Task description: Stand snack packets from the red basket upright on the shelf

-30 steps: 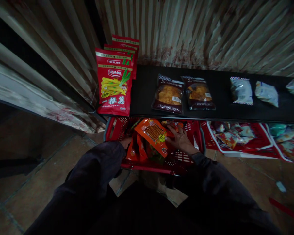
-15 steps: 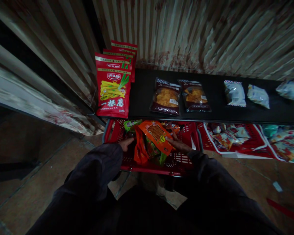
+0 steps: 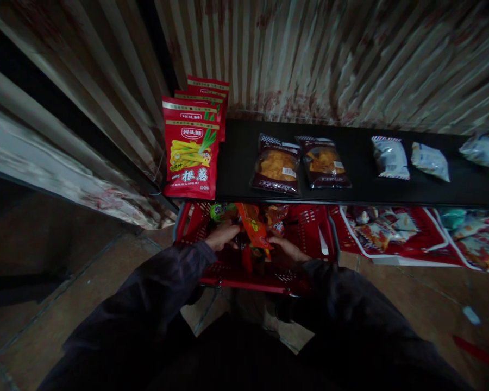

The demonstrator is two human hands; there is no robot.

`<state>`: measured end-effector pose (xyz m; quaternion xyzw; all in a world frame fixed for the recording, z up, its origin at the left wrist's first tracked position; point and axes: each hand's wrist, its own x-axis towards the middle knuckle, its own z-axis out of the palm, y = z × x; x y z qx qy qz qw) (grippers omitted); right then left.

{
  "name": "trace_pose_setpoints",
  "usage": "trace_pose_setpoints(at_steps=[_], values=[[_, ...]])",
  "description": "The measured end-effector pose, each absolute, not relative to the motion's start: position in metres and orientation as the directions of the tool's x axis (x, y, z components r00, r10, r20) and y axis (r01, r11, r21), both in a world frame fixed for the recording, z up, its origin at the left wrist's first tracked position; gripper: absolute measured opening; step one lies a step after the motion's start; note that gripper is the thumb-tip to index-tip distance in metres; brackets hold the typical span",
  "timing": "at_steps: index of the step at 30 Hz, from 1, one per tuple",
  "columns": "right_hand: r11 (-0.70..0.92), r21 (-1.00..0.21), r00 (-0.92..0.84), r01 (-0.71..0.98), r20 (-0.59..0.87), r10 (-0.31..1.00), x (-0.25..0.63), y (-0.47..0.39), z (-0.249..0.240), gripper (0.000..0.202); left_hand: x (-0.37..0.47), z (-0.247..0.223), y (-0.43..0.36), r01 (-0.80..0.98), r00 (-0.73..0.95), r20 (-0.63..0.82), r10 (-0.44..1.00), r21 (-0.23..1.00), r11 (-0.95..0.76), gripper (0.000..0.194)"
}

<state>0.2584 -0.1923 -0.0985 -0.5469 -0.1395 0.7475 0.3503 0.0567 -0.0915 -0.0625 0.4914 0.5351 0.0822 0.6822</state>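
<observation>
Both hands reach into a red basket (image 3: 187, 217) below the shelf's front edge. My left hand (image 3: 223, 235) is beside the left of an orange snack bag (image 3: 252, 225); its fingertips are too dark to make out. My right hand (image 3: 286, 247) has its fingers closed at the bag's lower right edge. The orange bag stands tilted between the hands. Behind my left hand lies a green bag (image 3: 222, 211), and an orange-brown bag (image 3: 276, 215) is at the back of the basket.
Red bags (image 3: 190, 157) stand on the left of the black shelf (image 3: 236, 163), with two brown chip bags (image 3: 275, 164) and several white packets (image 3: 390, 157) to the right. Another red basket (image 3: 427, 244) with snacks sits at the right. A pleated curtain (image 3: 285, 60) hangs behind.
My left hand has moved right, in toward the bags. The orange bag has turned from lying broad side up to a narrower, tilted stance, and my right hand has shifted slightly left.
</observation>
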Motion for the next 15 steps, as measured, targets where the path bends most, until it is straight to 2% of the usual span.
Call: trace_pose_setpoints(at_steps=[4,7,9,11,13,15], values=[[-0.680,-0.607,-0.192,-0.412,-0.671,0.716,0.251,-0.190,-0.085,0.058,0.058,-0.031,-0.106,0.555,0.447,-0.541,0.713,0.792,0.254,0.024],[-0.688,-0.640,-0.226,-0.342,-0.655,0.721,0.251,-0.186,-0.078,0.045,0.060,-0.004,-0.116,0.660,0.509,-0.381,0.772,0.748,-0.067,0.028],[-0.671,-0.718,-0.239,-0.187,-0.629,0.739,0.252,-0.183,-0.078,0.040,0.063,0.011,-0.124,0.658,0.542,-0.305,0.783,0.734,-0.168,0.037],[-0.554,-0.831,-0.240,0.053,-0.549,0.800,0.256,-0.181,-0.081,0.043,0.068,0.019,-0.132,0.667,0.585,-0.235,0.777,0.684,-0.296,0.048],[-0.416,-0.880,-0.247,0.230,-0.466,0.850,0.265,-0.179,-0.085,0.037,0.071,0.017,-0.139,0.699,0.615,-0.251,0.747,0.611,-0.370,0.059],[-0.336,-0.881,-0.239,0.332,-0.423,0.874,0.281,-0.176,-0.087,0.030,0.072,0.008,-0.145,0.719,0.642,-0.307,0.703,0.559,-0.413,0.066]])
